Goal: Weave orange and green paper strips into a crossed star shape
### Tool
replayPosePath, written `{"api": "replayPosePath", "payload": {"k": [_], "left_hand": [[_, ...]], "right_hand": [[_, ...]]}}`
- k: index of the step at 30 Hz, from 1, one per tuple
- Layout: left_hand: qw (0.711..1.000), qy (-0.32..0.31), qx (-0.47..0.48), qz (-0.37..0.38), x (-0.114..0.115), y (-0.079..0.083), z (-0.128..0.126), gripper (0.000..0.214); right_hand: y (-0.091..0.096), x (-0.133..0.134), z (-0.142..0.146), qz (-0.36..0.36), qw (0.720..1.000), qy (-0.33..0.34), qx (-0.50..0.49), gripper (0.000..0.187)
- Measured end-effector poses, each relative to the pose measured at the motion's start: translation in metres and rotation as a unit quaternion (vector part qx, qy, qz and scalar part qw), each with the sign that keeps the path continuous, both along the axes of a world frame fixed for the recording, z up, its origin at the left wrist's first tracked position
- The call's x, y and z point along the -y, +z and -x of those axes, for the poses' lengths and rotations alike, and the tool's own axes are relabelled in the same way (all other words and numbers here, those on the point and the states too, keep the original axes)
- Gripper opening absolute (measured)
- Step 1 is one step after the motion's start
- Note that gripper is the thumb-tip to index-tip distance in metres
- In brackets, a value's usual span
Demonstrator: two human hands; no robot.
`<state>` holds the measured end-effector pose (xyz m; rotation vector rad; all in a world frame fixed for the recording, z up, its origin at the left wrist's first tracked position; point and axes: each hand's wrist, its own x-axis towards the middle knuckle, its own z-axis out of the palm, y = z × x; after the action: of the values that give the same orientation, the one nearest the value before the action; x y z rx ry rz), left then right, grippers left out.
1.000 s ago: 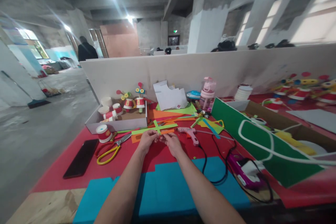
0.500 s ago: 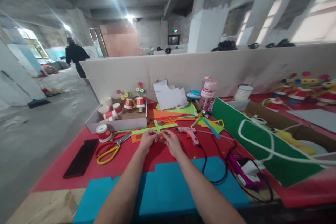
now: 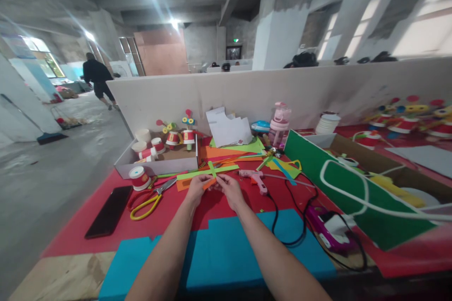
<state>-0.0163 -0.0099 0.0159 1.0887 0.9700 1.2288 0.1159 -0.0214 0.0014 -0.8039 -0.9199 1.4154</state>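
Observation:
My left hand (image 3: 197, 187) and my right hand (image 3: 229, 188) meet over the red table mat, fingers pinched on a small orange paper strip (image 3: 209, 183) held between them. Just beyond the fingertips lies a green paper cross (image 3: 211, 170) on orange paper. A pink glue gun (image 3: 254, 178) rests a little to the right of my right hand. Yellow-handled scissors (image 3: 151, 200) lie to the left of my left hand.
A black phone (image 3: 109, 211), a red-and-white cup (image 3: 139, 178) and a box of cup figures (image 3: 165, 148) sit at left. A pink bottle (image 3: 279, 123), a green board (image 3: 349, 197), black cords and a purple device (image 3: 326, 230) are at right. A person walks at far left.
Both hands stay together at the same spot; the orange strip now shows tilted between the fingers. The person in the background has walked further left and away.

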Motion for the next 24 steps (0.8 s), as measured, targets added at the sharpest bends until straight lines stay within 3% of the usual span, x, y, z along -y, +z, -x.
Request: {"api": "replayPosePath", "payload": {"k": [7, 15, 24], "left_hand": [[0.999, -0.036, -0.001, -0.015, 0.0039, 0.0038, -0.0020, 0.033], [0.998, -0.066, 0.000, -0.013, 0.0084, 0.0076, -0.0039, 0.029], [0.999, 0.009, -0.046, -0.027, 0.0024, 0.0021, -0.0028, 0.031]], "right_hand": [[-0.0010, -0.0015, -0.0009, -0.029, 0.995, -0.073, 0.058, 0.034], [-0.0010, -0.0035, -0.0015, -0.006, 0.997, -0.080, -0.013, 0.036], [0.0039, 0.0017, 0.0009, -0.005, 0.999, -0.043, 0.006, 0.037]]}}
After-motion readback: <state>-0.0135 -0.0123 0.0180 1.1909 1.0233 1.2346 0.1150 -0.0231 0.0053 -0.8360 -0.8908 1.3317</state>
